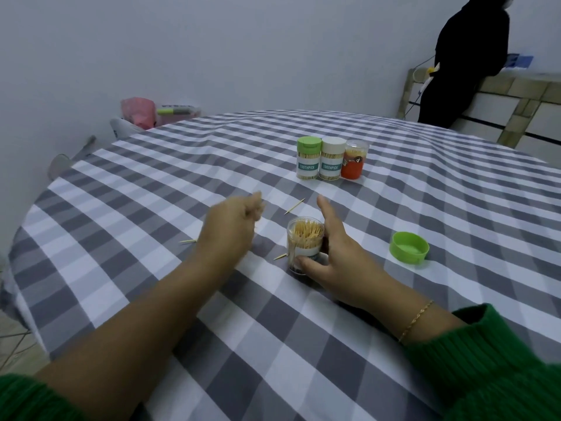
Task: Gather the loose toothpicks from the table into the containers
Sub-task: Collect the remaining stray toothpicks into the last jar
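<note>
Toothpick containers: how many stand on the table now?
4. Green-lidded container, white-lidded container and orange container stand in a far row; the open container stands by the right hand.

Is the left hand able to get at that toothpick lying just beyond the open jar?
Probably yes. The left hand hovers beside the open jar, and only bare tablecloth separates it from the toothpick. Its fingers are curled and blurred, so whether it already holds something is unclear.

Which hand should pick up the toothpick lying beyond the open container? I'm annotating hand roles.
Probably the left hand: its curled fingers hover over the cloth, close to that loose toothpick. The right hand grips the open container, steadying it, and letting go might tip it.
</note>
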{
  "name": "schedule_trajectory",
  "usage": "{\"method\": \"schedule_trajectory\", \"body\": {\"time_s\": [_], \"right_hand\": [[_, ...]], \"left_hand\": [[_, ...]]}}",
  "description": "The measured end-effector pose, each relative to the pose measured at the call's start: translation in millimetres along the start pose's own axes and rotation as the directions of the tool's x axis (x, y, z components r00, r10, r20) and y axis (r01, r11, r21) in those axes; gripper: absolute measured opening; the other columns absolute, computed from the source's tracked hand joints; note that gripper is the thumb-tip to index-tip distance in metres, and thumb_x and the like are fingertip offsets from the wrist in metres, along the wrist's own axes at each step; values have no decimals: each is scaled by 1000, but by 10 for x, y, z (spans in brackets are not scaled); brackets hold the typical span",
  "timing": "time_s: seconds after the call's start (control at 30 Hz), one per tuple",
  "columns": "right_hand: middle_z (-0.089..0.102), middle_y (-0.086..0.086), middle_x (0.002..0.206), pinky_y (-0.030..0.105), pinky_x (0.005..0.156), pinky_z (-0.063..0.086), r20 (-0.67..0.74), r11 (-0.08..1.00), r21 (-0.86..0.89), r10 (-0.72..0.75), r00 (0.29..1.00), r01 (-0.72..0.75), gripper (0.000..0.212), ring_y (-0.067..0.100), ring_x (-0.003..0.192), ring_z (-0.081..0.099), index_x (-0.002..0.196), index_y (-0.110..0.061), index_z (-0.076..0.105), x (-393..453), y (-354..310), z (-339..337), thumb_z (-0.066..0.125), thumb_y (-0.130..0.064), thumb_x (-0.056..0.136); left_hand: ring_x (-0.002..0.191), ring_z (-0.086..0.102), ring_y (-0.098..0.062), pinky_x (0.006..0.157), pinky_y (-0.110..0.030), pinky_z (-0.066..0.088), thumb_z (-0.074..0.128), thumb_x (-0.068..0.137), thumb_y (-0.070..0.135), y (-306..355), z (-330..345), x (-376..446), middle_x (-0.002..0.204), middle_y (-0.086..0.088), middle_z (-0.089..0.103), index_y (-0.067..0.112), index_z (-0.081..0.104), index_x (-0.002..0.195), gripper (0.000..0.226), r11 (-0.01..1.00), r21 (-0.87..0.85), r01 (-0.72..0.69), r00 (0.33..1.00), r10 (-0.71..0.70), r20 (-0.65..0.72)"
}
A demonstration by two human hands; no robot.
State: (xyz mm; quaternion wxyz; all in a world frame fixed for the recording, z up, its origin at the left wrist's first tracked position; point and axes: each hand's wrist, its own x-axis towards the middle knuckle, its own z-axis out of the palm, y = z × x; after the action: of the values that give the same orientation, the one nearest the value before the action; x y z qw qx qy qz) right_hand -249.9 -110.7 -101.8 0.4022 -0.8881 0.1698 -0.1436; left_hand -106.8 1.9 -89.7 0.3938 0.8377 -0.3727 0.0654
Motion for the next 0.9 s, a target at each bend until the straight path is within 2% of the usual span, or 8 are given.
{"method": "schedule_trajectory", "body": {"time_s": [0.1,0.2,0.27,0.37,0.57,0.63,0.77,0.9], "right_hand": [[42,-2,146,16,94,36,12,1000,0,9,1000,-9,97,11,122,49,147,-38,-11,1,0,-9,65,-27,87],[39,-3,147,16,95,35,15,1000,-3,9,1000,-9,98,10,124,48,147,-39,-11,-3,-2,-8,65,-27,87],[38,-3,148,14,94,36,17,1000,-1,2,1000,-2,98,6,120,48,147,-38,-12,-2,-4,-4,65,-26,87],[38,-4,149,12,91,36,17,1000,1,-9,1000,9,97,1,114,47,147,-37,-12,4,1,10,64,-26,88],[36,-3,150,22,100,39,11,1000,8,-20,1000,20,97,11,125,49,147,-37,-11,11,21,11,65,-26,87],[35,-3,151,21,100,38,16,1000,-16,-16,1000,16,98,12,126,48,147,-37,-12,15,15,8,65,-26,87],[34,-3,151,18,96,36,12,999,-37,-17,1000,17,98,11,126,47,147,-37,-13,19,27,8,65,-27,88],[37,-2,149,19,97,40,12,999,-22,-32,999,32,97,10,123,50,147,-37,-11,14,33,2,65,-26,88]], "left_hand": [[94,67,-12,86,-26,53,57,92,8,152,-125,111,98,4,70,9,59,125,33,818,-560,133,985,-174,-20],[82,70,-11,78,-23,56,58,88,1,333,-108,149,87,3,71,6,61,118,30,548,-820,165,979,-194,67],[81,70,-12,80,-23,55,59,88,0,413,-31,136,82,3,72,8,63,112,26,505,-850,151,984,-156,82],[82,70,-11,80,-19,52,61,86,3,422,88,74,76,8,73,18,66,101,21,544,-827,141,990,-103,101],[86,71,-13,80,-19,52,63,85,5,380,141,17,78,8,74,15,66,107,24,531,-831,169,985,-122,123],[83,71,-11,74,-12,51,62,85,4,408,111,43,78,8,74,12,66,109,25,504,-853,134,989,-124,82],[86,71,-13,84,-22,54,62,85,2,497,108,82,81,6,74,15,66,103,23,441,-893,95,994,-82,66],[84,70,-9,75,-15,53,62,84,2,447,176,3,79,6,74,19,66,97,22,475,-871,126,992,-54,114]]}}
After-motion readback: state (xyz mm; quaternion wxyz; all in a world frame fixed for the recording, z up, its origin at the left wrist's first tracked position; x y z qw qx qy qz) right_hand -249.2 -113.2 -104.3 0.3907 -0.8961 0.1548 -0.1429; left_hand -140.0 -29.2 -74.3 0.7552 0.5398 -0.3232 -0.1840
